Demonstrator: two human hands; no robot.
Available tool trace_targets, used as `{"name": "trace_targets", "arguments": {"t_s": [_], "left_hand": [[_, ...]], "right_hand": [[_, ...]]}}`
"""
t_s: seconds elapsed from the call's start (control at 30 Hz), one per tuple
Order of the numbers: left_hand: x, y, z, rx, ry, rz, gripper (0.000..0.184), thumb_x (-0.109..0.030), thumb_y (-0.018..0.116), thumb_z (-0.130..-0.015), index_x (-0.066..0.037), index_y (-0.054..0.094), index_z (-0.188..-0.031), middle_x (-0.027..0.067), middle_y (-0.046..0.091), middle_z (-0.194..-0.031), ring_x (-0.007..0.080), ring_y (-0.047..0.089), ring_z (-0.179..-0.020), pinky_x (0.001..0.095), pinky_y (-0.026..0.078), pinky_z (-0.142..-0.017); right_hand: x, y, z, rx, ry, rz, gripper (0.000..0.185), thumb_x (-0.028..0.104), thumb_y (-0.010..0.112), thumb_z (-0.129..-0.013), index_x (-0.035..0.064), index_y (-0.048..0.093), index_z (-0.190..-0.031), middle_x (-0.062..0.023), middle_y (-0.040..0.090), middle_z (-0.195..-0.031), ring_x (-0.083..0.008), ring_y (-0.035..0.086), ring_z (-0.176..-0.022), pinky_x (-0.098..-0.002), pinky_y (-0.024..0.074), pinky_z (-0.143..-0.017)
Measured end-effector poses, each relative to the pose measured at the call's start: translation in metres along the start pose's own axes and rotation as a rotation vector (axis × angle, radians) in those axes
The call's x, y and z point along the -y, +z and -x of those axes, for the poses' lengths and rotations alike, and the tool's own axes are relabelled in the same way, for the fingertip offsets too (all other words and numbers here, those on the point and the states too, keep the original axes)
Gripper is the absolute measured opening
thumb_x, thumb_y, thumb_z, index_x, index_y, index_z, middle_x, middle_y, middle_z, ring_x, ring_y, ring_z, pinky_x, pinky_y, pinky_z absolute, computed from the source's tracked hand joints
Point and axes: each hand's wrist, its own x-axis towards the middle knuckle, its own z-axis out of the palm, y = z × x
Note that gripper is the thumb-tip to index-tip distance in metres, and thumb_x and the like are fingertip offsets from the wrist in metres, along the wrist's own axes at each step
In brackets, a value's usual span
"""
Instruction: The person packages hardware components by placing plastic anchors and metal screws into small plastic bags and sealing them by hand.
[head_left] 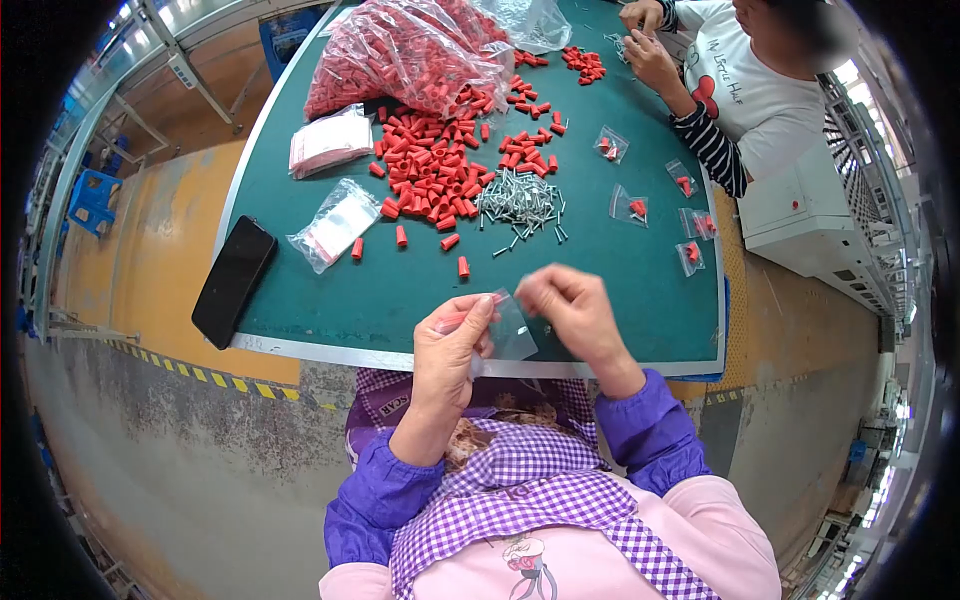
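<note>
My left hand (450, 345) pinches a small clear zip bag (516, 338) above the table's front edge, thumb on top. A reddish strip shows at the fingers, partly hidden. Just right of the bag, my right hand (572, 308) is raised with its fingers curled together and slightly blurred. What it holds, if anything, I cannot make out. Beyond my hands lie a pile of silver screws (520, 203) and a heap of red tapered plastic caps (425, 165). One red cap (463, 267) stands apart, closest to my hands.
A large clear bag of red caps (400, 60) lies at the back. Stacked zip bags (332, 142), loose zip bags (338, 225) and a black phone (234, 282) are on the left. Several filled bags (630, 206) lie right, near a co-worker's hands (648, 55).
</note>
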Motion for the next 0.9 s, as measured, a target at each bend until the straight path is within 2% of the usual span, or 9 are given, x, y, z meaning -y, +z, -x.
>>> {"name": "trace_targets", "arguments": {"t_s": [0.07, 0.13, 0.17, 0.23, 0.47, 0.57, 0.63, 0.77, 0.9], "left_hand": [[-0.001, 0.000, 0.002, -0.008, 0.008, -0.031, 0.020, -0.016, 0.065, -0.088, 0.001, 0.063, -0.098, 0.0040, 0.062, -0.078, 0.0066, 0.048, -0.056, 0.0206, 0.038, -0.048], [-0.003, -0.002, 0.002, 0.003, -0.022, 0.004, 0.020, -0.015, 0.065, -0.088, 0.001, 0.062, -0.099, 0.0041, 0.061, -0.078, 0.0068, 0.049, -0.056, 0.0209, 0.039, -0.048], [-0.004, -0.001, 0.002, 0.009, -0.048, 0.042, 0.021, -0.015, 0.065, -0.088, 0.002, 0.062, -0.101, 0.0043, 0.061, -0.078, 0.0071, 0.049, -0.057, 0.0211, 0.040, -0.048], [-0.006, 0.002, 0.002, 0.005, -0.065, 0.061, 0.022, -0.014, 0.065, -0.088, 0.002, 0.061, -0.102, 0.0044, 0.061, -0.078, 0.0073, 0.049, -0.057, 0.0212, 0.040, -0.049], [-0.003, -0.004, -0.001, 0.027, -0.094, 0.037, 0.023, -0.011, 0.067, -0.086, 0.002, 0.061, -0.104, 0.0046, 0.061, -0.079, 0.0073, 0.050, -0.058, 0.0209, 0.041, -0.050], [-0.010, 0.004, 0.003, -0.013, -0.006, -0.049, 0.020, -0.011, 0.068, -0.085, 0.000, 0.062, -0.101, 0.0034, 0.061, -0.076, 0.0062, 0.049, -0.056, 0.0200, 0.039, -0.049], [-0.009, 0.002, 0.003, -0.038, 0.045, -0.134, 0.019, -0.011, 0.067, -0.086, 0.000, 0.062, -0.100, 0.0026, 0.061, -0.075, 0.0053, 0.048, -0.055, 0.0193, 0.038, -0.049], [-0.008, 0.002, 0.003, -0.070, 0.133, -0.318, 0.019, -0.011, 0.067, -0.086, 0.001, 0.064, -0.101, 0.0009, 0.060, -0.072, 0.0035, 0.047, -0.054, 0.0174, 0.035, -0.048], [-0.010, 0.004, 0.004, -0.046, 0.124, -0.272, 0.020, -0.012, 0.067, -0.086, 0.001, 0.065, -0.101, 0.0006, 0.061, -0.072, 0.0031, 0.047, -0.055, 0.0169, 0.035, -0.049]], "right_hand": [[-0.001, -0.022, -0.023, -0.234, -0.130, 0.437, 0.008, 0.010, 0.063, -0.086, 0.0022, 0.065, -0.089, -0.0036, 0.061, -0.074, -0.0115, 0.056, -0.066, -0.0267, 0.0457, -0.061], [-0.008, -0.048, -0.049, -0.272, -0.433, 0.751, 0.009, 0.007, 0.062, -0.082, 0.0050, 0.066, -0.090, -0.0072, 0.062, -0.080, -0.0214, 0.060, -0.074, -0.0318, 0.0490, -0.066], [-0.007, -0.059, -0.057, -0.272, -0.438, 0.754, 0.009, 0.007, 0.062, -0.082, 0.0050, 0.066, -0.090, -0.0072, 0.062, -0.080, -0.0214, 0.060, -0.074, -0.0318, 0.0490, -0.066], [-0.002, -0.071, -0.065, -0.121, -0.576, 1.115, 0.012, 0.005, 0.062, -0.079, 0.0064, 0.067, -0.089, -0.0077, 0.060, -0.088, -0.0267, 0.059, -0.084, -0.0345, 0.0497, -0.072], [0.000, -0.079, -0.075, 0.052, -0.661, 1.252, 0.008, 0.005, 0.061, -0.077, 0.0041, 0.063, -0.085, -0.0079, 0.058, -0.090, -0.0259, 0.056, -0.088, -0.0352, 0.0489, -0.073], [-0.003, -0.075, -0.067, 0.000, -0.553, 1.207, 0.007, 0.008, 0.062, -0.079, 0.0028, 0.062, -0.083, -0.0093, 0.058, -0.088, -0.0280, 0.057, -0.086, -0.0367, 0.0485, -0.073], [-0.010, -0.072, -0.062, -0.108, -0.300, 0.996, 0.011, 0.008, 0.065, -0.079, 0.0005, 0.061, -0.086, -0.0117, 0.058, -0.083, -0.0276, 0.059, -0.074, -0.0362, 0.0483, -0.068], [-0.004, -0.057, -0.054, -0.168, -0.281, 0.980, 0.013, 0.010, 0.066, -0.080, -0.0006, 0.060, -0.087, -0.0133, 0.058, -0.080, -0.0293, 0.059, -0.070, -0.0364, 0.0483, -0.066], [-0.006, -0.054, -0.055, -0.107, -0.296, 1.110, 0.013, 0.013, 0.064, -0.081, 0.0011, 0.060, -0.083, -0.0160, 0.060, -0.083, -0.0352, 0.060, -0.079, -0.0424, 0.0489, -0.071]]}}
